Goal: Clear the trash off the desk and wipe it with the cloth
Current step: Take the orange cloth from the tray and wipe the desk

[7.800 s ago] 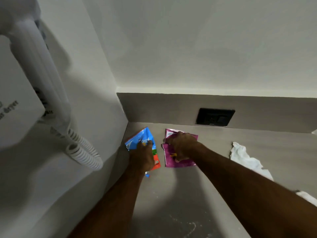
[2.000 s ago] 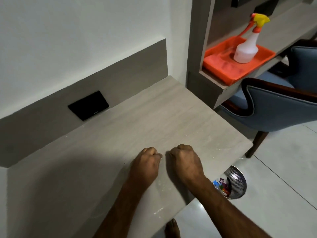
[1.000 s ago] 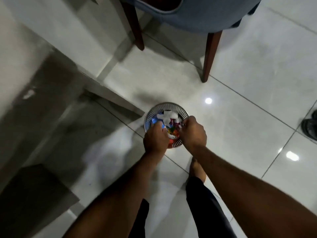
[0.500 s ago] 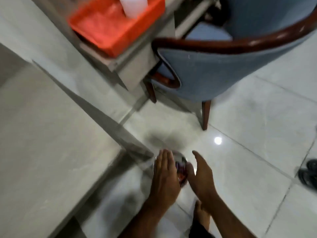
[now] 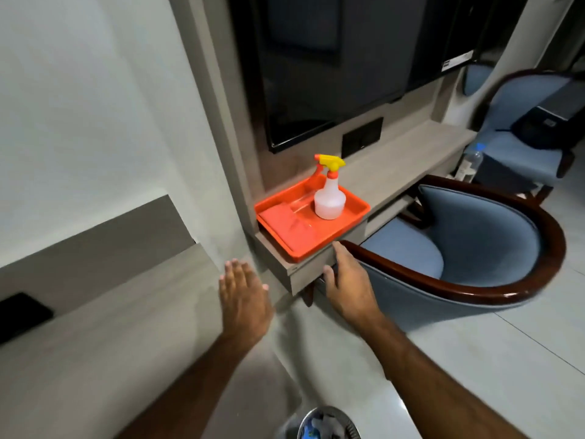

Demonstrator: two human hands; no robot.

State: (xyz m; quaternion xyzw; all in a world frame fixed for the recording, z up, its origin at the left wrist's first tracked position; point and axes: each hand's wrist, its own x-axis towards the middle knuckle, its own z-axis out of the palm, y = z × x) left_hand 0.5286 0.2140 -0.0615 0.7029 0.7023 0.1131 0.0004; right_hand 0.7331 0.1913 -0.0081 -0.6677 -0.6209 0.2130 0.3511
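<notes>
Nothing is held: the left hand (image 5: 243,299) and right hand (image 5: 346,278) are spread open and empty, extended toward the orange tray (image 5: 354,218). An orange cloth (image 5: 286,218) is folded in the tray's left part, just beside the spray bottle (image 5: 329,198). The bottle could be toppled by a careless reach. The blue armchair (image 5: 474,245) crowds the tray's right; the trash bin (image 5: 326,424) sits well below, with the desk (image 5: 104,350) to the left.

Both forearms are bare, with no sleeves in view. The left hand (image 5: 243,299) and right hand (image 5: 349,280) seem to carry no rings or watch.
</notes>
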